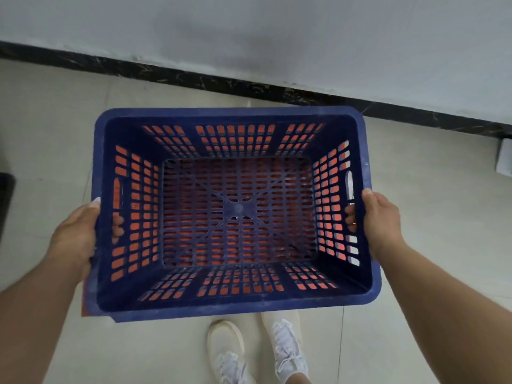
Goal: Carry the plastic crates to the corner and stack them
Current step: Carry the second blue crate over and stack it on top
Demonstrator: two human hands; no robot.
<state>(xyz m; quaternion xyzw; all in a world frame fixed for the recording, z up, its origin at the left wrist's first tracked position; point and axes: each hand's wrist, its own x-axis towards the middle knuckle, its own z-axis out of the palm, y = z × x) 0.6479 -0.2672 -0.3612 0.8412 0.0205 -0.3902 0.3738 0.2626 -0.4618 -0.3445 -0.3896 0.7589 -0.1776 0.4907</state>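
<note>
While gripped at both short ends, dark blue perforated plastic crate held level above the pale tiled floor, open side up, near the white wall with its black marbled skirting strip. Left hand clamped on the left rim, fingertips poking through the handle slot, thumb over the top edge. Right hand mirrored on the right rim, fingers curled into that side's slot. Both forearms extended forward and slightly inward, wrists about level. Crate walls and base slotted in a grid, rounded corners, diagonal ribs meeting at a solid centre pad. Orange showing through every slot, plus an orange edge at the lower left corner: looks like an orange crate nested directly underneath, touching. White lace-up sneakers on the floor just below the crate's near edge.
</note>
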